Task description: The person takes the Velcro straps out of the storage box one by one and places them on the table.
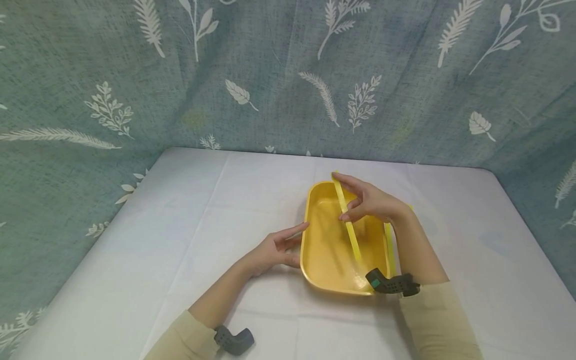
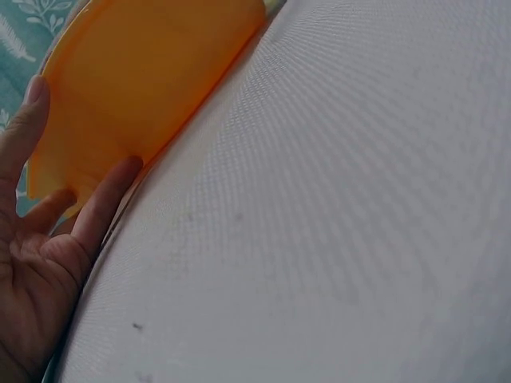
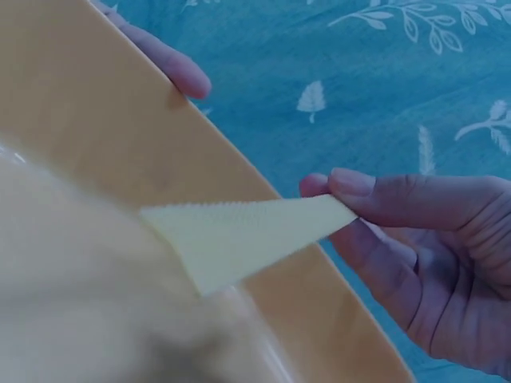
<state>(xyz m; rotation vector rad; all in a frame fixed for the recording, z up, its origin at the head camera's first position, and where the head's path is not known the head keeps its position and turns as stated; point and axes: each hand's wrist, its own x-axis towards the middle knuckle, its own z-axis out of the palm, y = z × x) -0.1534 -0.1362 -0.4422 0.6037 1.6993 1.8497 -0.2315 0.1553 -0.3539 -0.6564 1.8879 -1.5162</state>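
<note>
A yellow plastic tray with rounded corners and raised walls sits right of the table's middle. Over its inside, my right hand pinches a flat yellow strip near its far end. The right wrist view shows thumb and fingertips on one end of the strip, with fine notches or marks along one edge. At the tray's left side, my left hand touches the outer wall with extended fingers. Its fingers also show against the orange tray wall in the left wrist view.
Another yellow piece shows along the tray's right side, partly hidden by the right arm. A white cloth covers the table. Behind stands a blue-green curtain with white leaf prints. Dark devices sit on both wrists.
</note>
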